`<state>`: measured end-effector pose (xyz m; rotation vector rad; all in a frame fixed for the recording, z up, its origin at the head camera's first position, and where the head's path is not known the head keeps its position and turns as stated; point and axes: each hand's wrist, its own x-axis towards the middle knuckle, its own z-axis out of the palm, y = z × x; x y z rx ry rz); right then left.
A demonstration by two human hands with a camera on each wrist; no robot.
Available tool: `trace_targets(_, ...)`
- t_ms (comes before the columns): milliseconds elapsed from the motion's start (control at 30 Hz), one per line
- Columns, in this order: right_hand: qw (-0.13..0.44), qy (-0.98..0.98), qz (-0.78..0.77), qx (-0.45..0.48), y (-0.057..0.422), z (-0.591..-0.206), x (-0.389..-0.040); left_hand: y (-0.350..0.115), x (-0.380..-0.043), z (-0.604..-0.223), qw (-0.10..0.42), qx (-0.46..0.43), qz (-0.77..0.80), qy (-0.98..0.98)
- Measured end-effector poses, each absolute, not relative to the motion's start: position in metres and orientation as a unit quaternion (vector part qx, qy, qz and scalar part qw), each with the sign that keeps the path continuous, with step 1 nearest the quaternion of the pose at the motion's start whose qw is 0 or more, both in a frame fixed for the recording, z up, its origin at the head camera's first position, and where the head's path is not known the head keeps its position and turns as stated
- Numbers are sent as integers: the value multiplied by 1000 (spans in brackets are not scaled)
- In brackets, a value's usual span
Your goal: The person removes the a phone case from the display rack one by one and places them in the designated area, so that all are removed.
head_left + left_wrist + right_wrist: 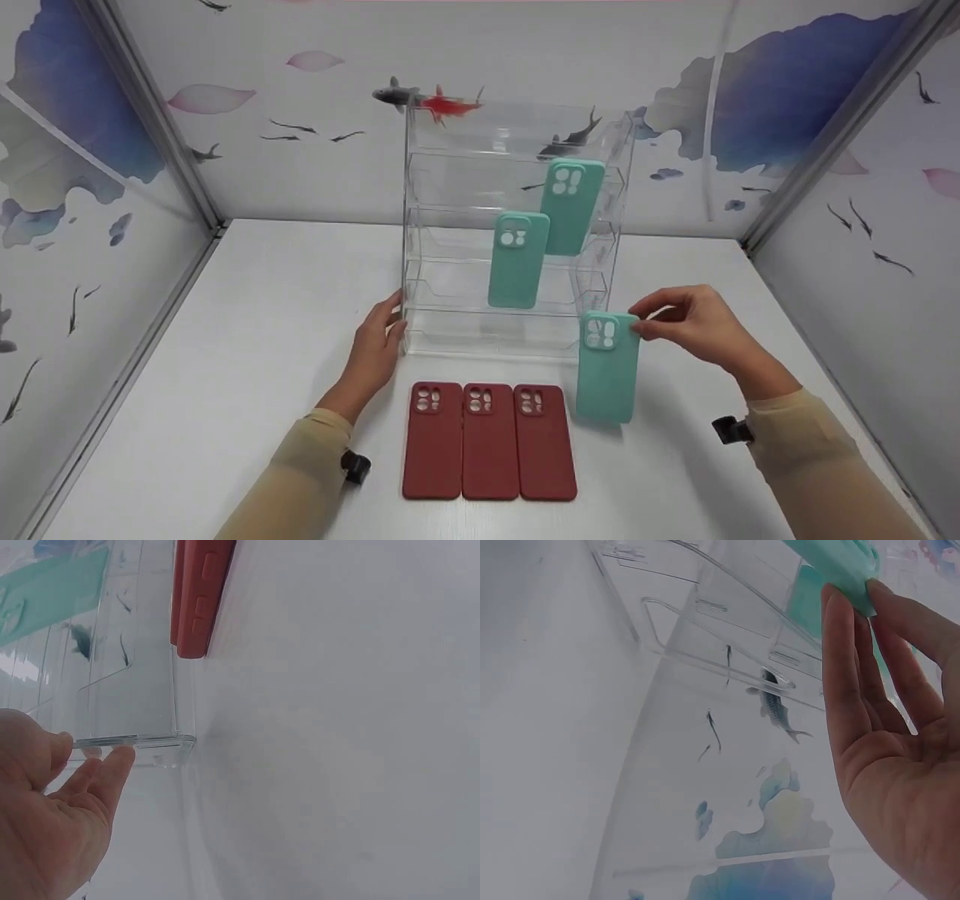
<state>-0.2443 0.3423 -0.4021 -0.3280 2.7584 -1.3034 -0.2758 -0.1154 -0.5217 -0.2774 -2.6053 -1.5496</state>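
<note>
Held teal case [607, 384], edge behind right grip [694, 326], faint clear rack [450, 309]

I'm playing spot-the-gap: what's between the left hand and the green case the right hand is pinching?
In the head view, the bottom of the see-through rack stretches between the left hand and that green case.

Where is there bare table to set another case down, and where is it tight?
Bare: the tabletop between the left hand and the left side panel, and the patch behind the right hand, between the clear rack and the right side panel. Crowded: along the rack's front, where three red cases lie side by side and the right hand holds a teal case.
</note>
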Motion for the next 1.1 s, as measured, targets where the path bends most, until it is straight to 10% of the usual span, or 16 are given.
trace_targets(1100, 155, 887, -431, -54, 348, -508, -232, -115, -276, -522, 50, -96, -505, -856)
